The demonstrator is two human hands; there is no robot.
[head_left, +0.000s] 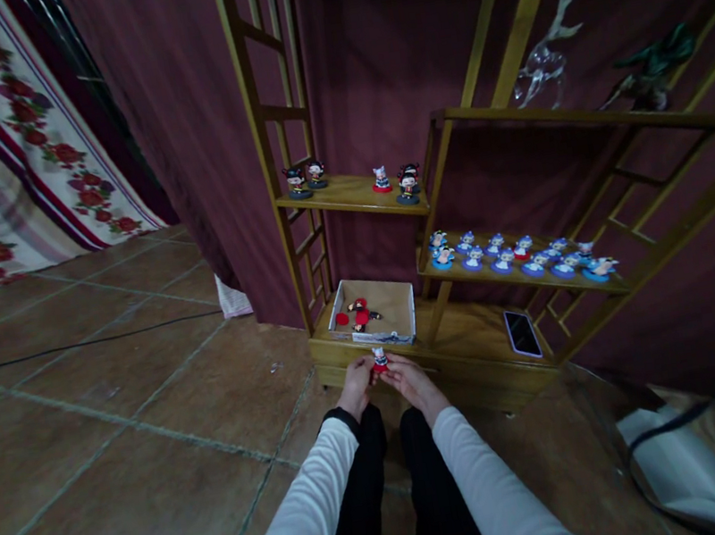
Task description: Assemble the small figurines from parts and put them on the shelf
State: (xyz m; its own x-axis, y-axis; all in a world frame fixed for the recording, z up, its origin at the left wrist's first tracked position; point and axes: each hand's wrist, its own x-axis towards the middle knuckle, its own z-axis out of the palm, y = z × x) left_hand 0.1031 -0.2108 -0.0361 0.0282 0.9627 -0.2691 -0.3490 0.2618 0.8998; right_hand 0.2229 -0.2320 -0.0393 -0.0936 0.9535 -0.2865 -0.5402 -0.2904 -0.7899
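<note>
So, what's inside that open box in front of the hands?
The box holds small red-and-black figures and a round red piece. Anything beneath them or close behind its front wall is hidden.

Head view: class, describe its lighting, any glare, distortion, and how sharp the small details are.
In the head view, light is dim, darkest on the curtain behind the shelves; a pale sheen lies on the floor tiles at lower left; the shelf unit's posts splay, suggesting wide-angle distortion; the held figurine is too small and soft for fine detail.

Open gap above box (396, 305); post (441, 310) beyond right hand (408, 377).
</note>
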